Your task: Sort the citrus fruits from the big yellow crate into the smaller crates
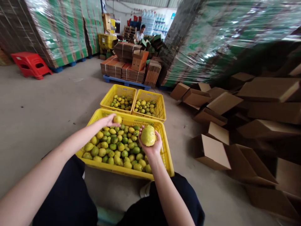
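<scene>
That big lumpy lemon [148, 136]'s cupped in the right hand [157, 145] over the main crate [168, 150], fingers curled round its sides but nothing over the top, so a tipped wrist could probably roll it out and bruise the lemons [127, 147] below. Left hand [110, 121]'s got a smaller lemon [117, 119] clasped out at the fingertips by the far rim, so a sloppy grip might lose it toward the back crates [162, 105].

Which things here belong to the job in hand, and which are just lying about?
In the job:
- left hand, with small fruit
- right hand, cupping large fruit
- front crate of fruit
- probably rear-left crate and rear-right crate

Apparently lying about:
- red stool
- cardboard boxes at right
- wrapped stacks
</scene>
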A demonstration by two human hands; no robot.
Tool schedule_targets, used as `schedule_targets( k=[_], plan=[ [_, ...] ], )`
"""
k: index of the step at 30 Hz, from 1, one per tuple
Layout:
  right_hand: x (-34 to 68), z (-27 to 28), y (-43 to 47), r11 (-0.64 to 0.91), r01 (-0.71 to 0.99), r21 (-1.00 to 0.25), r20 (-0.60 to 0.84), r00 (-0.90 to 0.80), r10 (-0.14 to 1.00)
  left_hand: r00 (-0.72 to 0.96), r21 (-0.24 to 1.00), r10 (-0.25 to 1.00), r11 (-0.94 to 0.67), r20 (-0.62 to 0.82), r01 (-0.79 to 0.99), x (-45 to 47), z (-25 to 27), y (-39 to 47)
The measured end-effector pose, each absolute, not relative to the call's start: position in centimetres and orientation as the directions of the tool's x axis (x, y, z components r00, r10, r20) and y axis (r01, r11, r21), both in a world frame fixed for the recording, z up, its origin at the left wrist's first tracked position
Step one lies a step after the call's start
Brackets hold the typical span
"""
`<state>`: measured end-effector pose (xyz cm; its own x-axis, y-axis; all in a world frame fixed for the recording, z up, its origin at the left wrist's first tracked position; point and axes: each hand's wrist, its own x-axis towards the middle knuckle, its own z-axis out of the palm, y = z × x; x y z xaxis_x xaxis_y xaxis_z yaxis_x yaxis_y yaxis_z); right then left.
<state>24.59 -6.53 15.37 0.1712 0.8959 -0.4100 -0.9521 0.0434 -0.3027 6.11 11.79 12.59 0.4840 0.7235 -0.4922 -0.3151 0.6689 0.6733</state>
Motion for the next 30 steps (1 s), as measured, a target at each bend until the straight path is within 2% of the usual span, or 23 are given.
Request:
schedule_targets(
  k=[2,3,5,8,10,14,18,23,26,28,30],
  plan=[
    [24.6,15.4,-6.7,0.011,-0.95,-0.313,-0.413,0.146,0.899,0.373,0.77,0.769,0.611,-0.519,-0.187,6.2,15.1,15.6],
    [24.4,15.5,-6.8,-0.001,-0.95,-0.312,-0.427,0.139,0.893,0.283,0.845,0.814,0.534,-0.507,-0.024,6.3,15.8,16.4],
    [24.0,15.7,-7.0,-0.005,-0.954,-0.299,-0.468,0.142,0.872,0.223,0.859,0.831,0.477,-0.509,0.183,6.4,15.7,15.7],
    [23.3,15.9,-7.2,0.001,-0.954,-0.3,-0.513,0.162,0.843,0.259,0.779,0.763,0.461,-0.592,0.424,5.7,13.0,10.6],
    [22.8,15.8,-7.3,-0.016,-0.946,-0.325,-0.514,0.162,0.843,0.309,0.717,0.708,0.392,-0.635,0.576,4.8,11.0,6.8],
    [22.1,14.3,-7.9,-0.112,-0.914,-0.391,-0.528,0.122,0.841,0.423,0.604,0.644,0.077,-0.638,0.793,3.2,9.6,2.5],
    [20.8,11.6,-8.8,-0.371,-0.826,-0.425,-0.637,-0.018,0.771,0.55,0.462,0.631,-0.32,-0.548,0.827,2.1,10.5,1.2],
    [18.5,8.6,-11.2,-0.758,-0.511,-0.405,-0.814,-0.175,0.553,0.641,0.243,0.539,-0.63,-0.546,0.737,0.3,11.9,0.6],
    [17.9,8.4,-12.1,-0.874,-0.294,-0.387,-0.856,-0.239,0.459,0.688,0.113,0.538,-0.743,-0.487,0.66,-0.8,12.9,0.7],
    [18.4,9.1,-11.3,-0.875,-0.208,-0.437,-0.856,-0.201,0.476,0.703,0.101,0.551,-0.751,-0.449,0.653,-1.4,13.5,0.7],
    [20.0,10.7,-8.7,-0.768,-0.254,-0.589,-0.779,-0.074,0.622,0.703,0.12,0.546,-0.744,-0.456,0.657,-1.8,13.9,0.7]
  ],
)
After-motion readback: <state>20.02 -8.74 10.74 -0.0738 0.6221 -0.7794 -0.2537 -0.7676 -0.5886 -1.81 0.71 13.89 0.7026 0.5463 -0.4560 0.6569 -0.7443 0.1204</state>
